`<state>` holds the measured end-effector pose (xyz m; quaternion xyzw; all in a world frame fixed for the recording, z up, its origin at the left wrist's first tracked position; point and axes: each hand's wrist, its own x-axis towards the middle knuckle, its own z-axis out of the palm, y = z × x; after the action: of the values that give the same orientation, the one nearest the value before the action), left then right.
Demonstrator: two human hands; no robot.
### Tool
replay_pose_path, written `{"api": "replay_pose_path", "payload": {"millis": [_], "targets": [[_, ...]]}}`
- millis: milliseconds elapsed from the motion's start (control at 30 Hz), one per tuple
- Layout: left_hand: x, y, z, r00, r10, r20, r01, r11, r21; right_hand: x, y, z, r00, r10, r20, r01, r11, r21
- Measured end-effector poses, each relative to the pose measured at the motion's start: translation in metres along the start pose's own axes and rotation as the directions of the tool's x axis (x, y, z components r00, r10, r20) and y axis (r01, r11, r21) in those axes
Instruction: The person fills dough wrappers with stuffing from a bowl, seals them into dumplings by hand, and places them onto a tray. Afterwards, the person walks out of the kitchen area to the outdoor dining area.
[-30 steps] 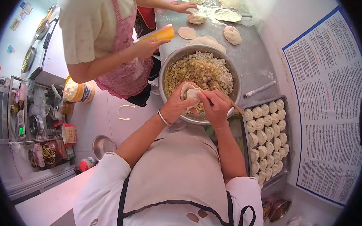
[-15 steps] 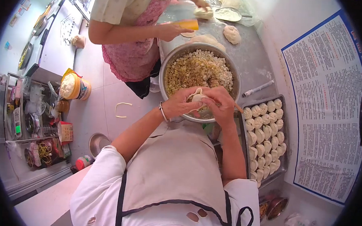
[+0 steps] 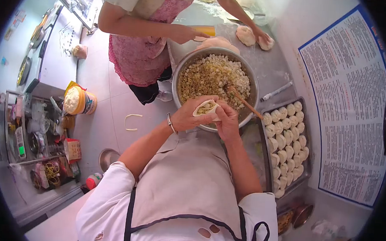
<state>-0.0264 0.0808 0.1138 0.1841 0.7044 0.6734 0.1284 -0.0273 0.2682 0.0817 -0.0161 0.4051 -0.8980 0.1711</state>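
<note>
My left hand (image 3: 189,115) cups a round dough wrapper (image 3: 212,106), its fingers curled about the side. Green and tan filling shows in the wrapper's open middle. At the wrapper's right edge, my right hand (image 3: 228,124) has thumb and fingers pinched on the dough. Both hands are over the near rim of a large metal bowl (image 3: 175,86). Chopped filling (image 3: 203,78) fills much of that bowl, with white cubes on its right side. A wooden spoon (image 3: 246,104) leans in it, handle over the right rim.
Right of the bowl, a metal tray (image 3: 266,160) carries rows of pleated buns (image 3: 289,137). Across the table, a co-worker has one hand by a yellow rolling pin (image 3: 206,30) and the other on a dough lump (image 3: 265,42). A tub (image 3: 89,104) stands on the floor at left.
The wrapper in my hands now faces up, showing its filling. My right hand has turned and sits lower. The co-worker's far hand has moved right onto a dough lump. The view has shifted slightly.
</note>
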Motion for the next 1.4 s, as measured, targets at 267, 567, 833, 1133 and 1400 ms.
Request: {"api": "replay_pose_path", "payload": {"millis": [267, 567, 833, 1133, 1400], "targets": [[-0.003, 0.011, 0.017, 0.995, 0.046, 0.092, -0.049, 0.998, 0.039, -0.040, -0.003, 0.007, 0.958, -0.277, -0.081, 0.226, 0.894, -0.387], [-0.004, 0.017, 0.053, 0.989, 0.124, 0.080, -0.131, 0.987, 0.092, -0.061, -0.056, -0.006, 0.910, -0.297, 0.290, 0.399, 0.432, -0.809], [0.027, 0.020, 0.140, 0.999, 0.048, -0.001, -0.046, 0.948, -0.314, -0.104, -0.088, -0.036, 0.818, -0.575, 0.010, 0.428, 0.597, -0.679], [0.070, 0.019, 0.275, 0.950, -0.033, 0.312, 0.190, 0.852, -0.488, -0.201, -0.146, -0.126, 0.912, -0.358, -0.202, 0.134, 0.723, -0.677], [0.076, 0.009, 0.396, 0.977, 0.138, 0.163, -0.161, 0.978, 0.133, -0.270, -0.175, -0.180, 0.681, -0.718, -0.144, 0.011, 0.206, -0.979]]}}
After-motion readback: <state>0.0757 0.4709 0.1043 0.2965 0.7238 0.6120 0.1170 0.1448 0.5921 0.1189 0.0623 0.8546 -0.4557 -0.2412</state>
